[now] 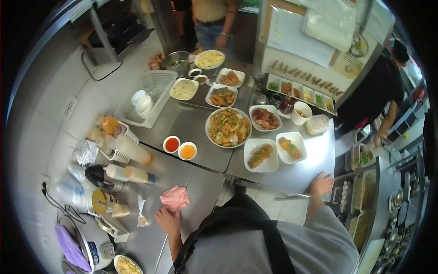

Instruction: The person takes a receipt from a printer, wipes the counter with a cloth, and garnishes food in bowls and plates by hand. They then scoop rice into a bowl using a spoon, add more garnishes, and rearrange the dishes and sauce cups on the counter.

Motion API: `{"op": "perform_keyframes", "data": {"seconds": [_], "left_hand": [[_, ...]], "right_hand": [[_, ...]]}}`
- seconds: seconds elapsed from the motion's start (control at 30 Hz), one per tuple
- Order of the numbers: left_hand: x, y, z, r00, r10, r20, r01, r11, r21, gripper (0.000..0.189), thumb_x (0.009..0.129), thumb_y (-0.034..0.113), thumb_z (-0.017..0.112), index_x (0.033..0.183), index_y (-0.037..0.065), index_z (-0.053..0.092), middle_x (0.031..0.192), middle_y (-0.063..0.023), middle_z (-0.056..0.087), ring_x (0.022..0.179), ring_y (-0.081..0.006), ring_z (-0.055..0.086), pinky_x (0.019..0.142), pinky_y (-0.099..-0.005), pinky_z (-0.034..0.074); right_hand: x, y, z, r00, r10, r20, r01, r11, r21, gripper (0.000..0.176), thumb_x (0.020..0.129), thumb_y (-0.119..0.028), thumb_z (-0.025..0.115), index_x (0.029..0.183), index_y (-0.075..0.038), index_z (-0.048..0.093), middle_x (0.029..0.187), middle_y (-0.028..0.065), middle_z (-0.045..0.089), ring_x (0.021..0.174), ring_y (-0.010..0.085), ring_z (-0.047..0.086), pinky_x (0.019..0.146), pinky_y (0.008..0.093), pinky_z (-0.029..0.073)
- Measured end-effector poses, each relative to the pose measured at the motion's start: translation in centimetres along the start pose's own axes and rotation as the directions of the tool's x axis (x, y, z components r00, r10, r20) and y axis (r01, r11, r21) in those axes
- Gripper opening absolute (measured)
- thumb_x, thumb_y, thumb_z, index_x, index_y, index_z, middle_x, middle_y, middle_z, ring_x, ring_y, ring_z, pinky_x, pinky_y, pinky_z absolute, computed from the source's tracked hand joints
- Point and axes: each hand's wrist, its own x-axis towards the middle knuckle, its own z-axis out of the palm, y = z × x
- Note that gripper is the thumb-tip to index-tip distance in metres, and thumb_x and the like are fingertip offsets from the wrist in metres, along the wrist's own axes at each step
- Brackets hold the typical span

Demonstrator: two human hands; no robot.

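Grip: left hand (pixel 168 220) lies at the near edge of the pink cloth (pixel 175 198) and seems to touch it; whether its fingers are curled or flat I cannot tell. Right hand (pixel 321 184) rests spread and empty on the counter's edge.
Cloth: crumpled in a heap near the front of the steel counter (pixel 205 182), well apart from the food.
Handling: probably best pressed under a flat palm, since a soft heap slips from fingertips; mind the small cup (pixel 143 221) just to its left.
Nearby: squeeze bottles (pixel 137 175) to the left, two sauce bowls (pixel 179 147) beyond.
Surface: bare steel in front, then plates of food, a big noodle plate (pixel 228 127) in the middle.
Room: a working kitchen; one person (pixel 212 20) stands across the counter, another in black (pixel 378 91) at the right.
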Motion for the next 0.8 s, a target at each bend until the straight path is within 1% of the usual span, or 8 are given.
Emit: {"op": "perform_keyframes", "data": {"seconds": [0.07,0.27,0.33,0.4,0.5,0.6,0.7,0.8], "left_hand": [[-0.9,-1.3,2.0,0.998,0.027,0.048,-0.03,0.998,0.062,0.021,0.083,0.021,0.059,0.093,0.003,0.063,0.091,-0.0184,0.061,0.089,-0.0388,0.054,0.081,-0.0481,0.041],[-1.8,-3.5,7.1,0.982,-0.16,0.099,0.186,0.906,-0.379,0.044,0.094,0.032,0.039,0.098,-0.002,0.066,0.081,-0.0254,0.063,0.073,-0.0432,0.059,0.068,-0.0511,0.046],[-1.1,-4.8,6.8,0.966,-0.188,0.176,0.195,0.981,-0.021,0.054,0.097,0.037,0.034,0.092,-0.005,0.066,0.081,-0.0255,0.064,0.07,-0.0441,0.061,0.064,-0.0499,0.048],[-0.3,-2.3,2.1,0.917,-0.26,0.302,0.214,0.961,0.178,0.055,0.097,0.039,0.034,0.091,-0.007,0.065,0.084,-0.0258,0.064,0.075,-0.0446,0.061,0.066,-0.0489,0.048],[-0.4,-6.1,2.2,0.956,-0.041,0.289,0.013,0.995,0.097,0.057,0.096,0.043,0.037,0.09,-0.007,0.064,0.084,-0.0251,0.065,0.078,-0.044,0.062,0.065,-0.0483,0.049],[0.2,-6.7,0.8,0.982,-0.04,0.183,0.026,0.997,0.079,0.056,0.093,0.046,0.043,0.085,-0.005,0.065,0.084,-0.0236,0.065,0.078,-0.0429,0.062,0.065,-0.048,0.049],[2.7,-4.4,-3.2,0.918,-0.209,0.337,0.137,0.965,0.225,0.048,0.089,0.043,0.056,0.082,-0.003,0.066,0.087,-0.0227,0.066,0.073,-0.0374,0.064,0.062,-0.0443,0.049],[3.9,-1.7,-6.5,0.936,-0.179,0.305,0.206,0.977,-0.059,0.037,0.085,0.033,0.065,0.075,-0.002,0.067,0.087,-0.0219,0.067,0.071,-0.03,0.064,0.06,-0.0392,0.048]], "right_hand": [[0.2,-0.3,-2.8,0.997,-0.009,0.08,0.011,1.0,-0.026,0.049,0.089,-0.044,0.048,0.123,-0.01,0.057,0.13,0.016,0.051,0.116,0.0314,0.049,0.094,0.0472,0.039],[0.1,-0.4,-1.7,0.991,0.103,0.088,-0.109,0.992,0.058,0.054,0.091,-0.043,0.044,0.134,-0.01,0.047,0.141,0.0179,0.041,0.132,0.032,0.036,0.107,0.0535,0.025],[0.0,-0.7,-2.1,0.99,0.099,0.102,-0.107,0.992,0.074,0.054,0.092,-0.042,0.043,0.135,-0.01,0.046,0.141,0.0179,0.041,0.132,0.0321,0.035,0.108,0.0533,0.023],[0.0,-0.8,-2.3,0.989,0.103,0.102,-0.112,0.99,0.082,0.055,0.092,-0.042,0.043,0.136,-0.009,0.045,0.142,0.0179,0.04,0.133,0.0321,0.035,0.108,0.053,0.023],[0.0,-0.7,-2.4,0.987,0.107,0.124,-0.118,0.989,0.092,0.055,0.092,-0.043,0.043,0.136,-0.009,0.044,0.143,0.0179,0.039,0.134,0.0319,0.033,0.109,0.0527,0.022],[0.2,-0.7,-2.1,0.986,0.109,0.126,-0.12,0.989,0.082,0.056,0.092,-0.043,0.043,0.136,-0.009,0.044,0.143,0.0178,0.038,0.134,0.0317,0.033,0.109,0.0528,0.022],[0.1,-0.9,-2.5,0.983,0.115,0.143,-0.128,0.988,0.083,0.056,0.092,-0.043,0.043,0.137,-0.01,0.044,0.143,0.0176,0.038,0.135,0.0319,0.032,0.109,0.0529,0.021],[0.1,-0.7,-2.7,0.983,0.097,0.153,-0.112,0.989,0.095,0.056,0.092,-0.043,0.043,0.137,-0.01,0.043,0.143,0.0183,0.038,0.134,0.0329,0.032,0.109,0.0538,0.021]]}}
